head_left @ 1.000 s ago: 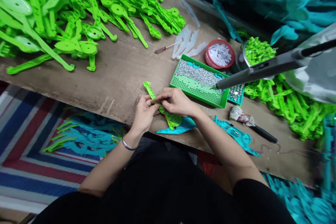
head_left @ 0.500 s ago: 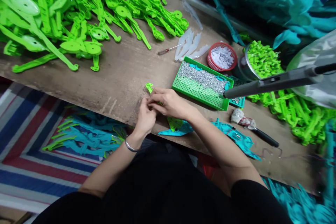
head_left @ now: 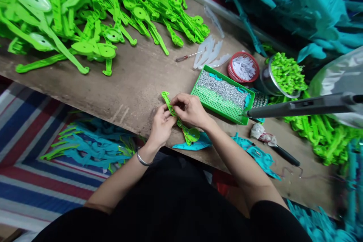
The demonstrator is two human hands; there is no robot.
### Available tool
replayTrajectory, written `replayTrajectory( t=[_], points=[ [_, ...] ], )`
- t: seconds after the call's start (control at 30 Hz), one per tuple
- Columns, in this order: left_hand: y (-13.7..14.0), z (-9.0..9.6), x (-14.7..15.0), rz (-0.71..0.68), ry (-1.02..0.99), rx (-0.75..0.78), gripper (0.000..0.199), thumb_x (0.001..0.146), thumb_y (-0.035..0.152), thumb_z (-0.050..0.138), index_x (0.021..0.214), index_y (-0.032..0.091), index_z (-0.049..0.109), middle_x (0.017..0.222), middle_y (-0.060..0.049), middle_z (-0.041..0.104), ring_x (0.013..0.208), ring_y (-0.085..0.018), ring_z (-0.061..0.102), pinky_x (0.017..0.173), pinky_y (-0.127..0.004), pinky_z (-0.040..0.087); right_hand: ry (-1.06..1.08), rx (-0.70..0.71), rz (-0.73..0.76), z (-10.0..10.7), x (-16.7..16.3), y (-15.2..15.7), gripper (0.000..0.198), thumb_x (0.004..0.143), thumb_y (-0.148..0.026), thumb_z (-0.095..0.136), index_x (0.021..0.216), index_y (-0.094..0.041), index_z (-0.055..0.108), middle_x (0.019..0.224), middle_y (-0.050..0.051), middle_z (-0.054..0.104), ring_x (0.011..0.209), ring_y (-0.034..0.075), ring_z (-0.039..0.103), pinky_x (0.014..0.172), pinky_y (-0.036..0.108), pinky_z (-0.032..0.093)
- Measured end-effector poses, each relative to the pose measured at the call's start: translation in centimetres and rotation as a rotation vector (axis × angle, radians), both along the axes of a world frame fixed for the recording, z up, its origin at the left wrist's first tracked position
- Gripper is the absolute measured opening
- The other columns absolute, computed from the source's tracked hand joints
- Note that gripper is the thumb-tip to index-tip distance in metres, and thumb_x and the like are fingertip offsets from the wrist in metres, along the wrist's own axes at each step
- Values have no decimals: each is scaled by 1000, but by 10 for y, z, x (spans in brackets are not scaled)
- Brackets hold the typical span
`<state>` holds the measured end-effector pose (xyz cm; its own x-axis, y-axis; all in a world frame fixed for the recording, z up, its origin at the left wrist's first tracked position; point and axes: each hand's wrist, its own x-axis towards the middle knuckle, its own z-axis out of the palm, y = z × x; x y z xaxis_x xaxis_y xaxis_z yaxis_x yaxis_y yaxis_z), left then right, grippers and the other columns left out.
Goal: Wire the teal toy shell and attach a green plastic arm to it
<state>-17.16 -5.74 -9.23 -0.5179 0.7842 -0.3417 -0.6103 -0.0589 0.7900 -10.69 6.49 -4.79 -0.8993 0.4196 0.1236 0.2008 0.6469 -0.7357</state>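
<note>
A long lime-green plastic part (head_left: 190, 134) with a round disc near its lower end lies slanting at the table's front edge, its hooked tip pointing away from me. My left hand (head_left: 162, 124) is closed on its middle from the left, thumb and fingers pinching it. From the right, my right hand (head_left: 189, 109) has its thumb and fingertips pressed together at the same part; whether a small piece is between them is hidden. Under the disc end lies a turquoise plastic piece (head_left: 202, 141), partly covered by the green part and my right forearm.
A green perforated tray (head_left: 218, 107) holds many small metal screws. Behind it stand a red basket (head_left: 231, 71) of white pieces and a metal bowl (head_left: 268, 77) of green bits. A grey screwdriver-like tool (head_left: 297, 106) reaches in from the right. Green parts (head_left: 107, 51) are heaped left.
My hands have parted slightly and turned, so more of the green part shows between them. The view has shifted a little, moving the table items slightly right and down.
</note>
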Motion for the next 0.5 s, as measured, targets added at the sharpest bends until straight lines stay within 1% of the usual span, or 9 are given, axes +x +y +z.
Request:
replayTrajectory(
  t=[0.13,0.27,0.43,0.5],
  points=[
    [0,1,0,6,0,16,55,67,16,74,117,18,53,95,-2,74,80,-10,68,67,-17,48,-29,-74,-96,2,-3,-6,13,75,-8,56,81,-16,65,78,2,69,70,12,60,69,24,44],
    [1,0,0,14,-5,17,53,67,16,74,116,19,53,95,-3,74,84,-12,69,65,-17,47,-78,-153,-128,8,-6,-9,14,72,-10,56,81,-16,63,74,0,66,66,10,56,67,23,42],
    [0,-2,1,21,6,-1,50,68,15,72,114,19,53,103,-5,74,93,-15,70,73,-22,52,-150,-184,-184,10,-8,-10,11,69,-11,57,78,-17,61,65,-4,60,59,9,52,62,22,40],
    [0,-3,1,30,8,-4,48,68,15,71,113,20,54,104,-5,75,92,-15,70,73,-22,52,-159,-204,-206,8,-10,-11,12,68,-11,57,79,-17,60,65,-4,60,59,9,53,60,22,39]
  ],
)
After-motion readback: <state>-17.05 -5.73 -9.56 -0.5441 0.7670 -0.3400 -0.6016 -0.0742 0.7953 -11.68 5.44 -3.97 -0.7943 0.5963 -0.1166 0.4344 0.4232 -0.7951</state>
